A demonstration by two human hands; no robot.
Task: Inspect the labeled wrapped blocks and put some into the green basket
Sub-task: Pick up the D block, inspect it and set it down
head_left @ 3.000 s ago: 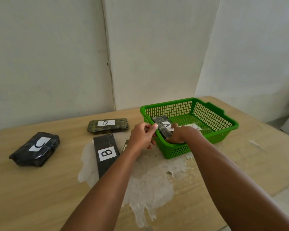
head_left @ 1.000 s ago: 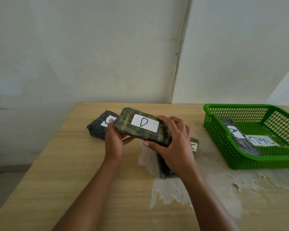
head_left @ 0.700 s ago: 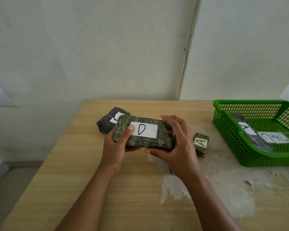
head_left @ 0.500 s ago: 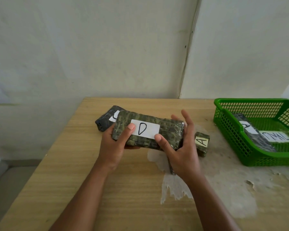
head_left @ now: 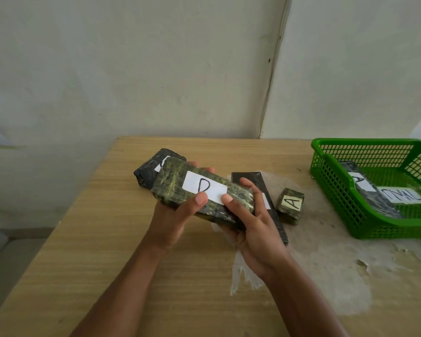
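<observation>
My left hand (head_left: 173, 222) and right hand (head_left: 255, 229) hold block D (head_left: 202, 193) tilted above the table (head_left: 107, 251); green basket (head_left: 338, 190) right.

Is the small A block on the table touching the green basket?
Apart. The head view shows a strip of table between the small A block and the green basket.

Glossy-wrapped block D (head_left: 202, 193); plastic basket (head_left: 365, 233); wood-grain table (head_left: 107, 239), perhaps laminate.
</observation>
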